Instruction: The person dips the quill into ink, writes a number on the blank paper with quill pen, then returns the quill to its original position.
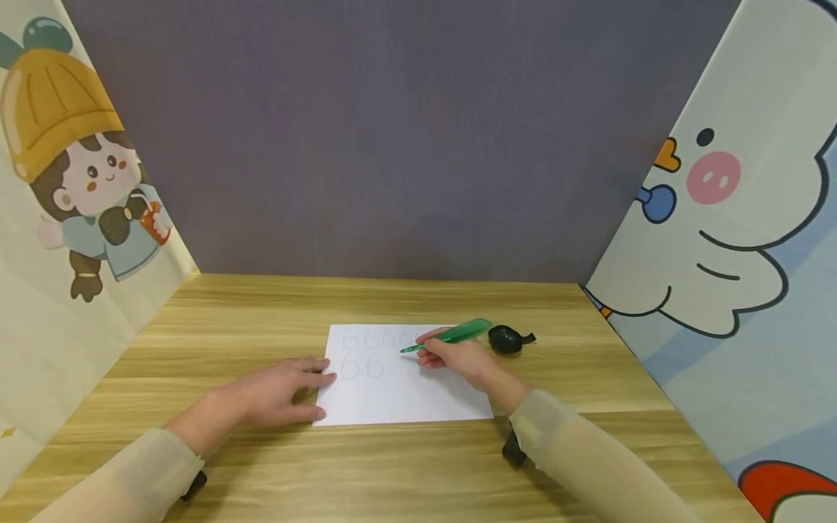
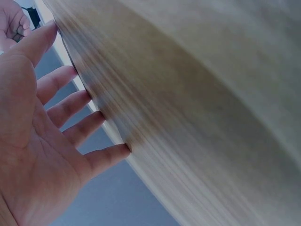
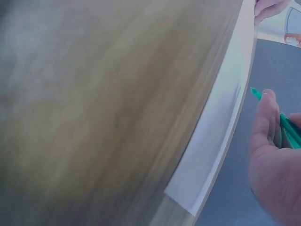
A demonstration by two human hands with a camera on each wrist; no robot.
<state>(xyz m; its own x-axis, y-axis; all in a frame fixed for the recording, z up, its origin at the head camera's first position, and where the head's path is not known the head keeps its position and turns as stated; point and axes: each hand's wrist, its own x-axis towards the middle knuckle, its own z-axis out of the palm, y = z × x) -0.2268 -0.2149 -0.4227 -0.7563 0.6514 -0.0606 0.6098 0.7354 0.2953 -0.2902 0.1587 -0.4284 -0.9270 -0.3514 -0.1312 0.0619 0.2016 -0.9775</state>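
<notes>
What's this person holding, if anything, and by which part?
The right hand grips a green pen by its lower part, a little behind the tip. The left hand, at the paper's left edge, holds nothing.

The sheet (image 1: 405,399) looks like matt paper, the table (image 1: 392,472) smooth grained wood, the pen (image 1: 464,331) plastic.

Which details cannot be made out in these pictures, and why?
Head view: how far the top row of sixes reaches; the right hand and green pen cover that part of the paper.
Right wrist view: the green pen's back end, cut off by the right edge.
Left wrist view: part of the right hand, cut off by the left edge.
</notes>
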